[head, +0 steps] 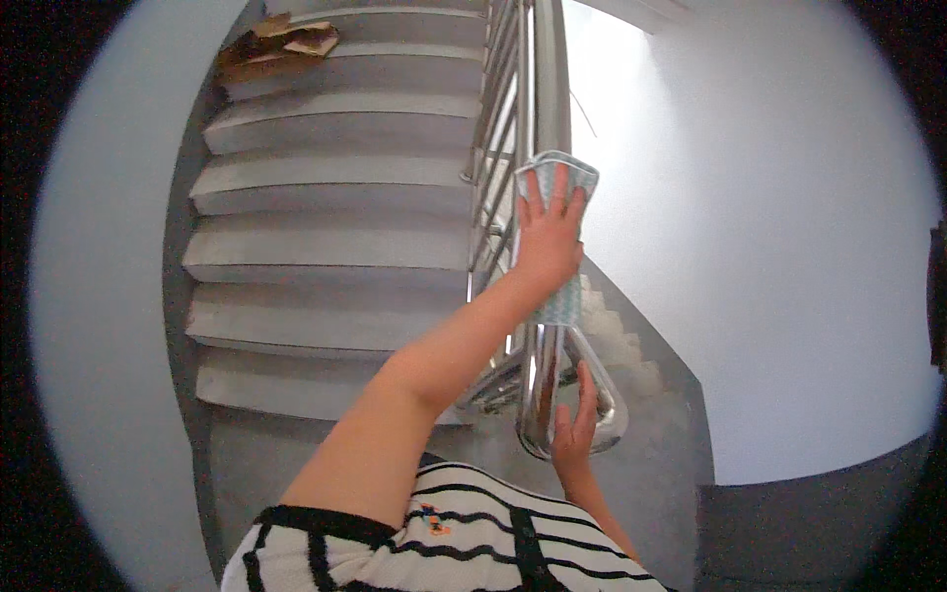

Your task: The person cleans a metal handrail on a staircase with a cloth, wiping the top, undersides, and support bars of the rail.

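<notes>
A light green-and-white patterned cloth (564, 305) is draped lengthwise over the stainless steel handrail (553, 81). My left hand (551, 229) lies on top of it with the fingers spread, pressing it against the rail; the thumb side bends down over the rail's right edge. Below, the rail ends in a rounded metal loop (612, 422). Beside that loop my right hand (577, 429) has its fingers apart and nothing in them. Whether its fingertips touch the metal I cannot tell.
Concrete steps (325, 244) rise on the left, with torn brown cardboard (288, 44) on the upper ones. Metal balusters (499, 126) line their right side. Another flight (621, 333) shows beyond the rail, next to a white wall (777, 259) with a grey base.
</notes>
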A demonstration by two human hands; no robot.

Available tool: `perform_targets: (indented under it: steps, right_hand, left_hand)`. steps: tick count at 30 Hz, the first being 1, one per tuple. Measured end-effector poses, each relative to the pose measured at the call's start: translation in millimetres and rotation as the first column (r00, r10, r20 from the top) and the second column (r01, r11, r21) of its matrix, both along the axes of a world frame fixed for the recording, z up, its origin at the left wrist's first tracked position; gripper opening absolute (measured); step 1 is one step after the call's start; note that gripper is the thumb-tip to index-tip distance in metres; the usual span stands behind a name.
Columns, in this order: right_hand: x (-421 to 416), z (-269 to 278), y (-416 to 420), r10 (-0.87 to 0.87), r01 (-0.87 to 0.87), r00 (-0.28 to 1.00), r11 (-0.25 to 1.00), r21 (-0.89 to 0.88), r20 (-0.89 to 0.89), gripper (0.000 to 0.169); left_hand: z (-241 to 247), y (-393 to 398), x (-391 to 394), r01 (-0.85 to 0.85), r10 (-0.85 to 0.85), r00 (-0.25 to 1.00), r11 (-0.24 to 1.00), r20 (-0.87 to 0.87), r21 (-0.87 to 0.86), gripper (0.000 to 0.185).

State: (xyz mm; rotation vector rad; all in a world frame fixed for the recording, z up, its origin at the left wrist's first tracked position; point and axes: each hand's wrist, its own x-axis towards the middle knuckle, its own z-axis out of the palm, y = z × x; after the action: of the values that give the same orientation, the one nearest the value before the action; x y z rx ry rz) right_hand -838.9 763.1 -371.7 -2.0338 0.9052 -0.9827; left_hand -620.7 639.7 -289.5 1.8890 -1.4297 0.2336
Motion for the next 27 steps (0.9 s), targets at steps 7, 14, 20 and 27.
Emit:
perform_targets:
  steps: [7,14,20,27]
  right_hand:
    - [89,74,-59,0.157,-0.160,0.987,0.977,-0.139,-0.027,0.057]
    - [151,64,-95,-0.246,0.005,0.891,0.847,-0.532,-0.382,0.085]
    - [242,135,-175,-0.415,0.161,0.761,0.865,-0.476,-0.498,0.091]
    - [268,175,-256,-0.380,0.327,0.886,0.918,-0.224,-0.265,0.093]
  left_hand:
    - [-63,52,-24,0.202,-0.246,0.960,0.938,-0.135,-0.280,0.069]
    - [-92,115,-18,0.331,-0.440,0.373,0.886,-0.817,-0.326,0.092]
    - [-102,119,-25,0.397,-0.373,0.372,0.892,-0.850,-0.217,0.118]
    - [-97,96,-21,0.477,-0.362,0.274,0.856,-0.891,-0.201,0.116]
